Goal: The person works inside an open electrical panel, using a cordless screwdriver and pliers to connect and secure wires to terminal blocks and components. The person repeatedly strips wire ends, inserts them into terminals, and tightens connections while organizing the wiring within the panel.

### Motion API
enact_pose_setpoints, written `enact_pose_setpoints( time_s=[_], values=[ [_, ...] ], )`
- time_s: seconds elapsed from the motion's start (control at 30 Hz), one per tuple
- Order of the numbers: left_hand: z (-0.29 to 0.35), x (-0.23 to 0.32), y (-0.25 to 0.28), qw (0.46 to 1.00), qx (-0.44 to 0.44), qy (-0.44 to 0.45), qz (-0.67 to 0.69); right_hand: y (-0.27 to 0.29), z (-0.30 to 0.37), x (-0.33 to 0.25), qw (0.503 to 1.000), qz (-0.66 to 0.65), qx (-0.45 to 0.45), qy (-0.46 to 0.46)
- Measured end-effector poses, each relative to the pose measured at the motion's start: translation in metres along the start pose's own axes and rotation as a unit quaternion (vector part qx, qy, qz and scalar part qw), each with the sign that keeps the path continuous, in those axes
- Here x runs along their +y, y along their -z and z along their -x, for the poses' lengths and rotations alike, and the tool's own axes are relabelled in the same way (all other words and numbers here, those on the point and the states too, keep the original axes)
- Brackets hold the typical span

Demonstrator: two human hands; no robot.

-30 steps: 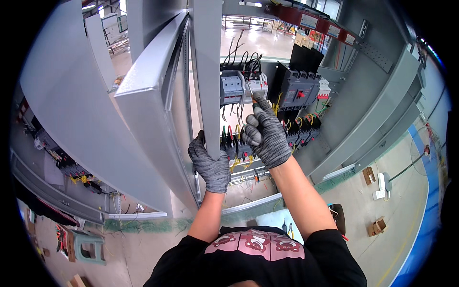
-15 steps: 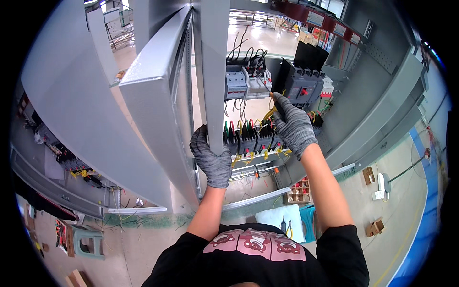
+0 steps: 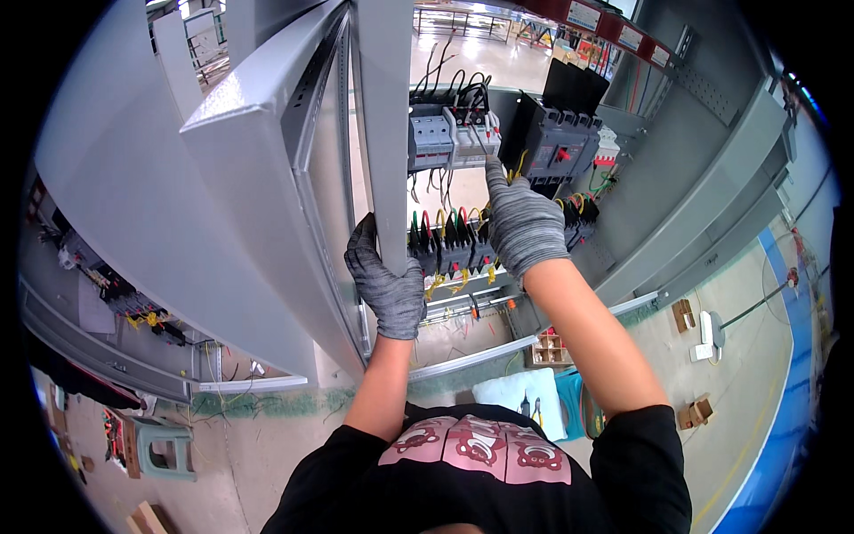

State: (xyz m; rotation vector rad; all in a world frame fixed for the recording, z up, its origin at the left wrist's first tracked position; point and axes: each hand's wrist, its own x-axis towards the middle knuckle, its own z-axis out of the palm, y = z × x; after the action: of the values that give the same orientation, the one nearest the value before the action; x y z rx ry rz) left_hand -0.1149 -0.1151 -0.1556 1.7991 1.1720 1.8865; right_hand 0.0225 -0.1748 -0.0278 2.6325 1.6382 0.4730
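Observation:
My left hand [image 3: 388, 283], in a grey knit glove, is wrapped around the lower part of a grey upright post [image 3: 383, 133] of a metal cabinet. My gloved right hand [image 3: 527, 222] is closed around a screwdriver [image 3: 480, 141]; its handle is hidden in the fingers. The thin shaft slants up to the top terminals of a light grey breaker [image 3: 473, 153] on the rail. Beside that breaker sits a blue-grey one [image 3: 432, 142], with black wires looping above. Whether the tip sits in a screw is too small to tell.
A large breaker [image 3: 559, 153] with a red lever is right of the rail. Below runs a row of smaller breakers [image 3: 452, 258] with coloured wires. A grey door panel [image 3: 240, 178] stands at left. Pliers [image 3: 537, 411] lie on a white pad [image 3: 498, 396] near a parts box [image 3: 550, 354].
My right hand has shifted left and turned, and the screwdriver shaft stands steeper at the light grey breaker. My left hand keeps its grip on the post. The view has shifted slightly.

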Motion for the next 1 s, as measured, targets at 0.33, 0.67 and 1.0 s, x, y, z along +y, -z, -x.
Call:
enact_pose_setpoints(
  time_s=[0.33, 0.67, 1.0],
  values=[
    [0.001, -0.002, 0.0, 1.0, -0.02, 0.003, 0.007, 0.021, -0.016, 0.019, 0.981, 0.147, 0.05, 0.119],
    [0.004, -0.002, -0.001, 0.999, -0.022, 0.026, 0.025, -0.012, -0.04, 0.044, 0.88, -0.455, 0.062, 0.117],
    [0.002, -0.002, 0.001, 1.0, -0.023, 0.016, 0.008, -0.02, -0.012, 0.01, 0.424, -0.898, -0.093, -0.078]
  ],
)
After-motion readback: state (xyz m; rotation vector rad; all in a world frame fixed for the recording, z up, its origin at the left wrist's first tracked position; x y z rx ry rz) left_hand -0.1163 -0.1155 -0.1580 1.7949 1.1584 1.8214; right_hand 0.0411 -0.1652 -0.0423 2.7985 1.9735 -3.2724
